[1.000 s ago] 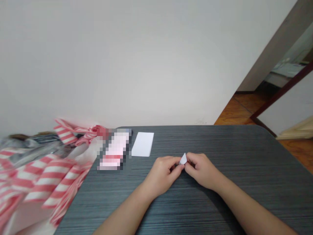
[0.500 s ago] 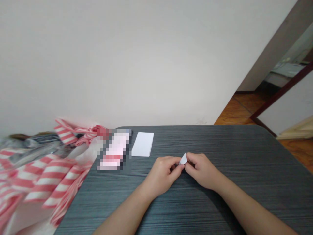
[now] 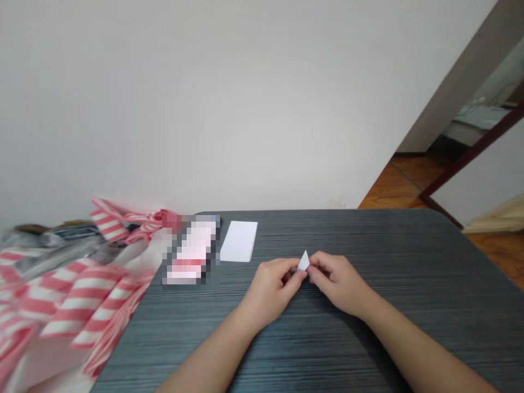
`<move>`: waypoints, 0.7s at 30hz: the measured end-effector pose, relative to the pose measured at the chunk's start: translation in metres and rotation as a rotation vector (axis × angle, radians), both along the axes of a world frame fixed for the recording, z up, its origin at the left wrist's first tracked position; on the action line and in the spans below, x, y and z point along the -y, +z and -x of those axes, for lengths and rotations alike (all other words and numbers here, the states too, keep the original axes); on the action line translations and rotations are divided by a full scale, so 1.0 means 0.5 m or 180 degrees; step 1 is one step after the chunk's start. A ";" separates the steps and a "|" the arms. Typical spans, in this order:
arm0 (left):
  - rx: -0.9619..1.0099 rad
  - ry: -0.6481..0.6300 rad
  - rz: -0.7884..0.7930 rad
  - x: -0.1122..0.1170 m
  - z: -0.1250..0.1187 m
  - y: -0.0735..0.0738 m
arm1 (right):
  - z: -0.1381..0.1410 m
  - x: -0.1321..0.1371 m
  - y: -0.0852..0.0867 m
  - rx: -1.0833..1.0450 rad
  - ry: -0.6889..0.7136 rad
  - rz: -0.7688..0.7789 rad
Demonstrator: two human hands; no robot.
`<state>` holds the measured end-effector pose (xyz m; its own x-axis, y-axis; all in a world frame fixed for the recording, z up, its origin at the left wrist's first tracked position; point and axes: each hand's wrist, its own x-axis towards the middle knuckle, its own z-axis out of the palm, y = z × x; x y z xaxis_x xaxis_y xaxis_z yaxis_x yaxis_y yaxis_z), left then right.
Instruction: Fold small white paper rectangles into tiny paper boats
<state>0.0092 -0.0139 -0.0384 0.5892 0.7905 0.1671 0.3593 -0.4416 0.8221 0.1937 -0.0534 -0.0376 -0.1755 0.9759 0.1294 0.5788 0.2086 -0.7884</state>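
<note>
Both my hands meet at the middle of the dark grey wood-grain table [image 3: 409, 284]. Between their fingertips is a small folded white paper piece [image 3: 304, 261], its pointed tip standing up. My left hand [image 3: 275, 286] pinches it from the left with curled fingers. My right hand [image 3: 338, 283] pinches it from the right. Most of the paper is hidden behind my fingers.
A stack of white paper sheets [image 3: 239, 241] lies on the table behind my hands. Left of it is a blurred pink and white object [image 3: 190, 250]. Red and white striped fabric [image 3: 69, 295] lies past the table's left edge. A doorway and wooden floor [image 3: 393, 188] are at the right.
The paper piece and my fingertips have risen slightly and shifted a little to the left. The paper's tip stands more upright now.
</note>
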 end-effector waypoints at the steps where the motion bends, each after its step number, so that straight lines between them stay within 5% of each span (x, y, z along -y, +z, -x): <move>1: 0.0022 0.0015 0.0045 0.000 0.000 -0.001 | 0.000 0.000 0.000 0.0003 -0.0018 -0.0022; 8: 0.0324 0.0173 0.0455 0.003 0.002 -0.019 | -0.004 -0.002 -0.001 -0.0046 -0.0136 -0.0033; 21: 0.0103 0.0103 0.0382 0.002 0.004 -0.008 | -0.006 -0.003 -0.002 0.0108 -0.0053 -0.0146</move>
